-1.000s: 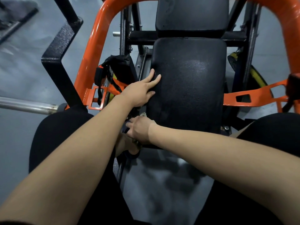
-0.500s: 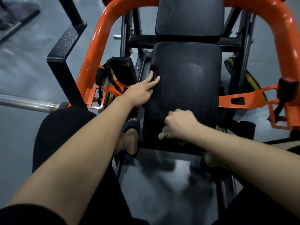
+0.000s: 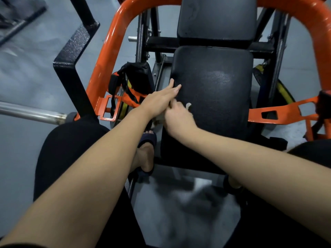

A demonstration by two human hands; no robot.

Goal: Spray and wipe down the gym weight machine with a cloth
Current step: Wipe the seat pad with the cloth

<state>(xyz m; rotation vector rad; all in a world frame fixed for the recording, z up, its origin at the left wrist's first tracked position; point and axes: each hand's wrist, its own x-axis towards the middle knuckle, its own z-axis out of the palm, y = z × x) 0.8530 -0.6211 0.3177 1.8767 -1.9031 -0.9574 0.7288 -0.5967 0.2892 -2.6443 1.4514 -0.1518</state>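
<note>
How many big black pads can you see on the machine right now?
2. The lower pad sits mid-frame, with the left hand and right hand on it; the upper pad is just beyond, at the top edge. Others may be hidden.

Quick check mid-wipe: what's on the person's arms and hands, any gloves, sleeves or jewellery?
Both forearms are bare. The left hand and right hand wear no gloves, and no rings, watch or wristbands show. Only a thin black sleeve edge shows at the left arm's upper end, at the frame's bottom.
</note>
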